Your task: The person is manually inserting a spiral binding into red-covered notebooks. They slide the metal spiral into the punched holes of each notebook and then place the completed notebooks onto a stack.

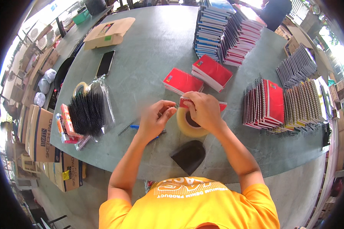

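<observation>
My right hand [205, 110] is closed around a small red notebook [223, 106], held edge-up over a roll of clear tape [186, 128]. At the left end of that notebook, my left hand [158, 117] pinches what looks like the dark end of a spiral coil [176, 105]; the fingers hide most of it. Beneath the left hand lie a blue pen-like tool [134, 126] and a loose dark coil [125, 129]. Just beyond my hands rest two red notebooks, one nearer [182, 81] and one farther right [212, 72]. A dark, round-ended flat piece [189, 155] lies near the table edge.
Tall notebook stacks [214, 30] stand at the back. Spiral-bound red notebooks [263, 103] and other bound stacks [296, 66] fill the right side. To the left are a bundle of black coils [88, 112], a phone [105, 63] and an opened cardboard package [109, 33].
</observation>
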Action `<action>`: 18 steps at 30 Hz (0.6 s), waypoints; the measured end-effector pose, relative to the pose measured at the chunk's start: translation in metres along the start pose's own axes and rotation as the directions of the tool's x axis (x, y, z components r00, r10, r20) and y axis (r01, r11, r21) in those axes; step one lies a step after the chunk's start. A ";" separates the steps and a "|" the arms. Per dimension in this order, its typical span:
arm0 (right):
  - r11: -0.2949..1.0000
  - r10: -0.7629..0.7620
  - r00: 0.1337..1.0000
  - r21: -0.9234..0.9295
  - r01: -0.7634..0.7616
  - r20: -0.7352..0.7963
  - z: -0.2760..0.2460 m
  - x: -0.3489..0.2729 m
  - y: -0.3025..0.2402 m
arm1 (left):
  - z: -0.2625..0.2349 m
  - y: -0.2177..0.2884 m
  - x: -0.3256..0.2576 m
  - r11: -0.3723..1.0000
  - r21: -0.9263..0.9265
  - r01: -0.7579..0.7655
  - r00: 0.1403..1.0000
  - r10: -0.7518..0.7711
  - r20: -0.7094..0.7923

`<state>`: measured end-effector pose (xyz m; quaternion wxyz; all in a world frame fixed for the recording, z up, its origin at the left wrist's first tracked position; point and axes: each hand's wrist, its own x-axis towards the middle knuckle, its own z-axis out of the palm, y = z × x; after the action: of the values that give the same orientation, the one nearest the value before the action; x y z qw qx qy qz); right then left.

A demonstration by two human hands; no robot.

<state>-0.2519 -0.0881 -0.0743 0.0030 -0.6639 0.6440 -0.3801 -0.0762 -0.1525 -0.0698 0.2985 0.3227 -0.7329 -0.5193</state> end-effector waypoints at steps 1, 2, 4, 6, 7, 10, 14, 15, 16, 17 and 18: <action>1.000 -0.005 1.000 -0.015 0.006 0.031 0.000 -0.001 -0.001 | 0.001 0.001 -0.001 0.999 0.042 0.000 1.000 0.000 0.009; 0.999 -0.010 0.998 -0.030 0.012 0.062 -0.002 0.000 -0.001 | 0.003 0.000 -0.003 0.999 0.054 -0.001 1.000 0.001 0.003; 0.996 -0.010 0.997 -0.089 0.017 0.078 -0.004 0.004 -0.003 | 0.004 0.004 0.000 0.996 0.084 -0.034 0.999 0.035 -0.011; 0.987 0.014 0.997 -0.163 -0.001 0.076 0.000 0.004 -0.004 | 0.005 0.002 0.002 0.996 0.061 -0.063 0.997 0.066 -0.036; 0.985 0.012 0.997 -0.173 0.002 0.074 0.000 0.005 -0.006 | 0.006 0.002 0.002 0.996 0.049 -0.077 0.996 0.079 -0.050; 0.984 -0.001 0.997 -0.177 0.014 0.075 -0.001 0.005 -0.009 | 0.007 0.006 0.005 0.983 0.162 -0.091 0.994 0.100 -0.049; 0.994 -0.002 0.992 -0.109 0.016 0.126 -0.009 0.004 -0.015 | 0.007 0.014 0.002 0.967 0.245 -0.072 0.993 0.094 -0.078; 0.996 0.007 0.989 -0.091 0.007 0.151 -0.013 0.003 -0.018 | 0.008 0.016 0.000 0.963 0.260 -0.068 0.992 0.094 -0.086; 0.995 -0.021 0.991 -0.092 0.033 0.132 -0.009 0.002 -0.016 | 0.009 0.018 -0.001 0.959 0.276 -0.064 0.991 0.094 -0.095; 0.994 -0.048 0.992 -0.093 0.059 0.113 -0.002 0.001 -0.012 | 0.012 0.010 0.002 0.902 0.394 -0.176 0.960 0.246 -0.136; 0.991 -0.085 0.992 -0.094 0.093 0.092 0.002 0.002 -0.010 | 0.014 0.004 0.008 0.815 0.514 -0.269 0.901 0.401 -0.163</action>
<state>-0.2428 -0.0891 -0.0701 -0.0180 -0.7074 0.6308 -0.3183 -0.0926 -0.1494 -0.0691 0.3915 0.3171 -0.8373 -0.2126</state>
